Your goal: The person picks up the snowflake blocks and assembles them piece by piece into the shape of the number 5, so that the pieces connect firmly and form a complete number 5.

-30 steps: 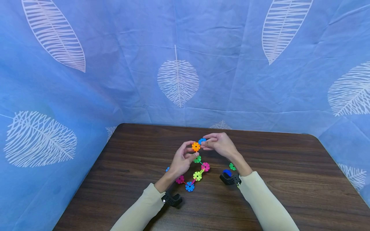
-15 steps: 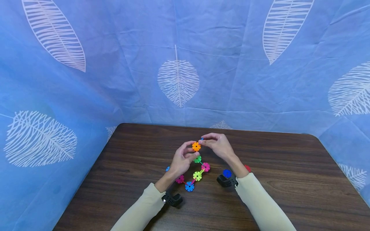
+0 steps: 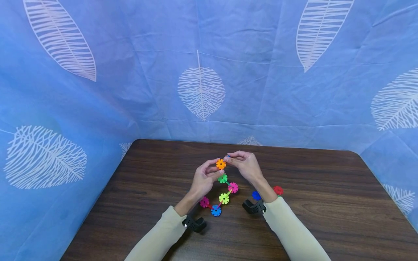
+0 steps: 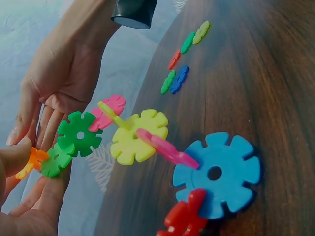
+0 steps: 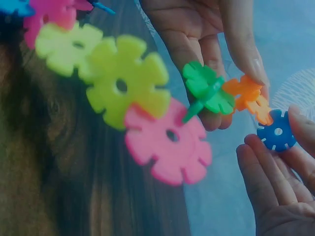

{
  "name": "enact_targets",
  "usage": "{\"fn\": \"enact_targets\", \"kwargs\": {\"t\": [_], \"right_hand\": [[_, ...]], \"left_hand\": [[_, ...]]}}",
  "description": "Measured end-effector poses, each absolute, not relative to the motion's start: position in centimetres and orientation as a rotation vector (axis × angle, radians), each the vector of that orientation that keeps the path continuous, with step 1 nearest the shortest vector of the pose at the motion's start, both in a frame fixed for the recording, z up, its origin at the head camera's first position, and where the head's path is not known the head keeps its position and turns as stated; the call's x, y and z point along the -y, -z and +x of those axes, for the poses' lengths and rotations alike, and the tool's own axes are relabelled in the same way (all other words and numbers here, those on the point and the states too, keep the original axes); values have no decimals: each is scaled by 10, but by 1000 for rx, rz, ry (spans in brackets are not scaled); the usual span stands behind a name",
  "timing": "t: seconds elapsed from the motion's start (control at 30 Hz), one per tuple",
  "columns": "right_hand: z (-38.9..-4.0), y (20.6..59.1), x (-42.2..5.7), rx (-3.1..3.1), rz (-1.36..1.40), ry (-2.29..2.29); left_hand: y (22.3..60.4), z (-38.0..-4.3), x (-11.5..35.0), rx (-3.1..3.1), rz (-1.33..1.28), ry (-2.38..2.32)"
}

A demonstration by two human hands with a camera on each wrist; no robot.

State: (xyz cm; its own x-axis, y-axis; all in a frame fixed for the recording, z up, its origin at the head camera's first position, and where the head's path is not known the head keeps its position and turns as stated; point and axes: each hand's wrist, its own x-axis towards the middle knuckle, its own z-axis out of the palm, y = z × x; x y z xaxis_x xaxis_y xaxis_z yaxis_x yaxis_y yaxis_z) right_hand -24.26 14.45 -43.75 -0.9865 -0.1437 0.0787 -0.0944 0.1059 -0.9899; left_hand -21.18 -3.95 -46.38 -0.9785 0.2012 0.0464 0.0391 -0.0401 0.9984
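A chain of slotted plastic flower discs hangs from my left hand [image 3: 203,178], whose thumb and fingers pinch the orange disc [image 3: 221,164] at its upper end. Below that come a green disc [image 3: 222,178], a pink disc [image 3: 233,187], a yellow disc [image 3: 224,198] and a light blue disc [image 3: 216,210]. Between thumb and fingertips, my right hand [image 3: 247,165] pinches a blue disc [image 5: 276,132] against the orange piece's edge. Whether their slots are joined, I cannot tell. A magenta disc [image 3: 204,202] is near my left forearm, which hides the chain's far end.
Loose discs lie on the dark wooden table [image 3: 326,210] by my right forearm: a dark blue disc [image 3: 256,195] and a red disc [image 3: 278,190]. Green discs [image 4: 188,43] and a yellow-green disc [image 4: 201,32] show in the left wrist view. A blue leaf-patterned cloth [image 3: 248,90] hangs behind.
The blue disc in my right hand has turned from face-on to nearly edge-on. My right forearm has shifted left, uncovering the red disc and covering a green one. My left hand has barely moved.
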Motion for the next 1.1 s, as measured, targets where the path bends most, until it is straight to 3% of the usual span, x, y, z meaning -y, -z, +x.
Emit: {"fn": "enact_targets", "kwargs": {"t": [0.77, 1.1], "right_hand": [[-236, 449, -138, -2414, -334, 2106], [-221, 421, -131, -2406, -287, 2065]], "left_hand": [[466, -210, 37, -2078, 264, -2232], [464, -212, 31, -2105, 195, -2200]]}}
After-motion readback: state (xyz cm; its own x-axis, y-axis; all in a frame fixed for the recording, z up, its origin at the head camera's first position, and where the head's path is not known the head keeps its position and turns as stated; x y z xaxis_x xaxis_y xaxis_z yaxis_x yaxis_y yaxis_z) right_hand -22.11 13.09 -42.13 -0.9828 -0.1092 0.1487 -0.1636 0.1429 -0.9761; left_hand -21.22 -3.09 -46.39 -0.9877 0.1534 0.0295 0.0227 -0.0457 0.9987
